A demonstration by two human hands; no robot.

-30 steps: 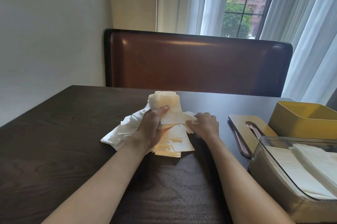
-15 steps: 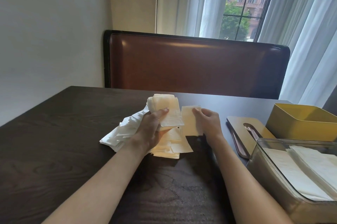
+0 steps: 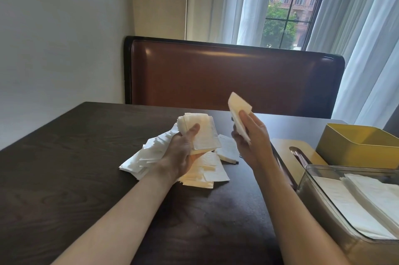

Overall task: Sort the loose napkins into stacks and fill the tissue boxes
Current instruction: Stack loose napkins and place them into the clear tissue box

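Above the desk [image 3: 64,178], the left hand [image 3: 181,154] gripped a napkin stack [image 3: 200,133]; at its three o'clock, the right hand [image 3: 252,139] pinched one raised napkin [image 3: 237,107], loose napkins [image 3: 151,156] beneath.

Dark wood table [image 3: 64,178]: loose napkins [image 3: 151,154], yellow box [image 3: 358,146], clear box [image 3: 319,206], lid [image 3: 282,148].
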